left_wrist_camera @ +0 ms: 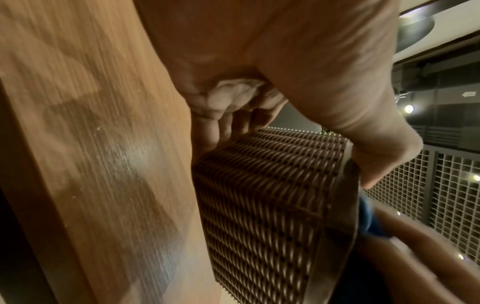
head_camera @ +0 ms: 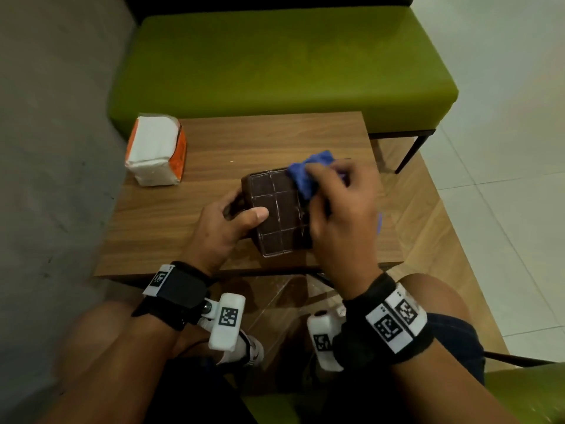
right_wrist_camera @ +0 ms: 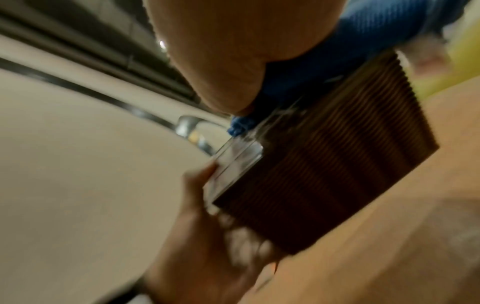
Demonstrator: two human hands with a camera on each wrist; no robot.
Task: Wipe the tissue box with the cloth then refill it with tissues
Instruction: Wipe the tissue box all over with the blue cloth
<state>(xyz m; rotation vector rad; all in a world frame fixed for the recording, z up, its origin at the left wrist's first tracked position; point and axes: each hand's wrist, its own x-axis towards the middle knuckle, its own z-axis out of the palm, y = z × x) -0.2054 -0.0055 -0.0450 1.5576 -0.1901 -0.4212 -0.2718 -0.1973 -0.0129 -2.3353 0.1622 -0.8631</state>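
Near the table's [head_camera: 189, 240] far left corner sits a white and orange pack of tissues [head_camera: 156, 150]. By the near edge, the left hand [head_camera: 224, 221] grips the brown tissue box [head_camera: 275, 209], thumb on top. On the box's right side, the right hand [head_camera: 342, 209] squeezes a blue cloth [head_camera: 308, 172] against it.

no readable text, wrist tags perhaps coded

A wooden surface [head_camera: 214, 142] stands just before a green bench [head_camera: 275, 62] (white floor tiles [head_camera: 504, 148] beside it).
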